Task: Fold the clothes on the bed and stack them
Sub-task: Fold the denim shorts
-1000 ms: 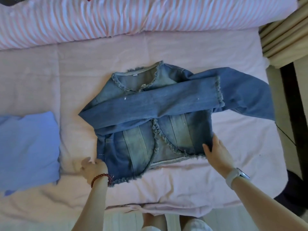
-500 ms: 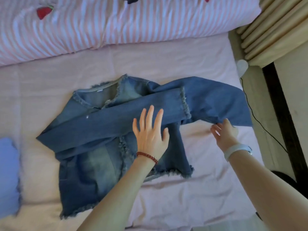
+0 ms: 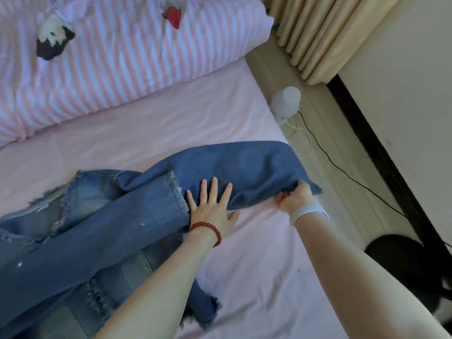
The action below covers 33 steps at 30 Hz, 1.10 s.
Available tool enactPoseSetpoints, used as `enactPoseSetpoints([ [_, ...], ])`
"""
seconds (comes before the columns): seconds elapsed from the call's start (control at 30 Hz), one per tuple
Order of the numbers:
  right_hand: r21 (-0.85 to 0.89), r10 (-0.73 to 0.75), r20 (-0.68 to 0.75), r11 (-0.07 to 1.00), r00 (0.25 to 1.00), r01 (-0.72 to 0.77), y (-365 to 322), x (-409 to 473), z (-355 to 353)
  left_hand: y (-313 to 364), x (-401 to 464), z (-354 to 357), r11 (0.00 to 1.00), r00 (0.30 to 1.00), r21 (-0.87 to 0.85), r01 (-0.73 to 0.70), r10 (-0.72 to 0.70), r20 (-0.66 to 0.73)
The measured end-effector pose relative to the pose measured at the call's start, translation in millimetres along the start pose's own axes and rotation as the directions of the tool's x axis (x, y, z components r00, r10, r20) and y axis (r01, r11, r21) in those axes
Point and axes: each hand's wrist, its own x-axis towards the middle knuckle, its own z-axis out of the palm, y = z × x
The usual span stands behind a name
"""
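Denim fills the near left of the bed: we see a blue denim jacket [image 3: 80, 241] lying on the pink sheet [image 3: 256, 277], its frayed collar toward the far left and its frayed hem toward us. One sleeve is folded across the front of the jacket, and its frayed cuff [image 3: 177, 196] ends just beside our left hand. The other sleeve [image 3: 244, 167] stretches out to the right, toward the edge of the bed.

Our left hand [image 3: 211, 204] lies flat on that right sleeve, fingers straight and spread, pressing the cloth down; a red bead bracelet [image 3: 208, 231] circles its wrist. Our right hand [image 3: 296, 198] pinches the end of the same sleeve, fingers curled round the fabric at the right edge of the bed; a pale band [image 3: 308, 212] sits on that wrist.

Farther off, a pink-and-white striped duvet [image 3: 122, 64] lies bunched across the far side of the bed. Beyond the right edge of the bed stand a small white rounded device [image 3: 286, 101] with a black cable [image 3: 342, 170] running from it, and cream curtains [image 3: 330, 33] at the far right.
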Motion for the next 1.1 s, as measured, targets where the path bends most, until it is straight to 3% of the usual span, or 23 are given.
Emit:
enactPoseSetpoints([
  [0.1, 0.108, -0.061, -0.011, 0.992, 0.998, 0.062, -28, -10, 6, 6, 2, -4, 0.998, 0.999, -0.045, 0.036, -0.034, 0.032],
  [0.23, -0.098, -0.407, -0.017, 0.91, 0.913, 0.403, -69, -32, 13, 24, 1, -26, 0.992, 0.999, -0.122, -0.016, 0.021, 0.039],
  [0.3, -0.227, -0.597, 0.058, 0.772, 0.8, 0.593, -91, -48, 15, 36, 1, -41, 0.957, 0.996, -0.282, -0.063, 0.079, 0.044],
  [0.37, -0.308, -0.747, 0.226, 0.554, 0.626, 0.773, -101, -64, 16, 46, -1, -57, 0.858, 0.993, -0.504, -0.097, 0.115, 0.004],
  [0.4, -0.312, -0.775, 0.321, 0.455, 0.544, 0.834, -102, -74, 17, 47, -3, -65, 0.764, 0.994, -0.636, -0.11, 0.102, -0.05],
  [0.47, -0.323, -0.777, 0.451, 0.315, 0.438, 0.892, -93, -91, 23, 43, -11, -81, 0.481, 0.988, -0.867, -0.128, -0.016, -0.155],
  [0.53, -0.294, -0.752, 0.551, 0.23, 0.361, 0.928, -74, -110, 30, 28, -23, -99, 0.16, 0.981, -0.982, -0.099, -0.149, -0.123],
  [0.67, -0.097, -0.592, 0.806, -0.091, 0.024, 0.991, -5, -140, 38, -35, -56, -128, -0.441, 0.98, -0.897, -0.031, -0.189, 0.058],
  [0.7, -0.055, -0.518, 0.855, -0.152, -0.032, 0.987, 16, -146, 37, -56, -67, -131, -0.547, 0.978, -0.835, -0.053, -0.199, 0.068],
  [0.77, 0.023, -0.368, 0.921, -0.275, -0.127, 0.961, 59, -159, 34, -98, -93, -134, -0.665, 0.97, -0.738, -0.112, -0.233, 0.063],
  [0.83, 0.137, -0.208, 0.952, -0.369, -0.225, 0.919, 101, -169, 29, -134, -122, -130, -0.677, 0.96, -0.722, -0.143, -0.271, 0.063],
  [0.87, 0.195, -0.129, 0.955, -0.399, -0.265, 0.896, 120, -174, 26, -150, -134, -123, -0.625, 0.948, -0.771, -0.123, -0.305, 0.096],
  [0.97, 0.309, 0.018, 0.938, -0.487, -0.345, 0.817, 171, -184, 21, -188, -159, -95, -0.285, 0.814, -0.957, 0.047, -0.545, 0.203],
  [1.03, 0.312, 0.013, 0.93, -0.552, -0.366, 0.773, 197, -194, 19, -211, -171, -74, -0.131, 0.725, -0.99, 0.058, -0.676, 0.132],
  [1.1, 0.298, -0.05, 0.913, -0.593, -0.404, 0.748, 218, -212, 19, -233, -188, -62, -0.046, 0.687, -0.998, -0.042, -0.726, 0.005],
])
